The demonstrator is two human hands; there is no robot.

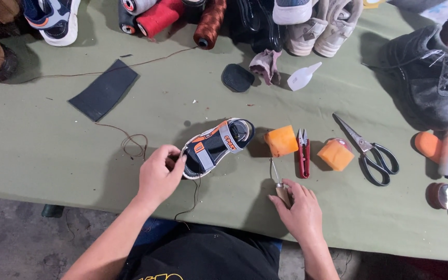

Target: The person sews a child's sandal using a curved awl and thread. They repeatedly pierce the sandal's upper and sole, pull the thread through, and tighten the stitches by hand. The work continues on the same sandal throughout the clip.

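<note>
A small child's sandal with a dark sole and grey-and-orange straps (216, 148) lies on its sole near the front edge of the olive-green cloth-covered table (37, 140), and everything else can be placed from it. The left hand (159, 173) is curled loosely over the sandal's heel end, fingers bent and touching the back of the shoe, where a thin dark thread (190, 199) hangs down toward the table edge. The right hand (302, 210) sits to the right of the sandal and closer to the person, closed around the pale wooden handle of a stitching awl (278, 184) whose slim metal shaft points away, toward an orange wax block (281, 140) just right of the sandal's toe. Further right of that block lie red-handled thread snips (303, 154), a second orange block (335, 154), and black-handled scissors (372, 153). Behind the sandal and to its left rests a flat dark rubber sheet (105, 89); a loop of brown thread (133, 142) curls just left of the sandal.
</note>
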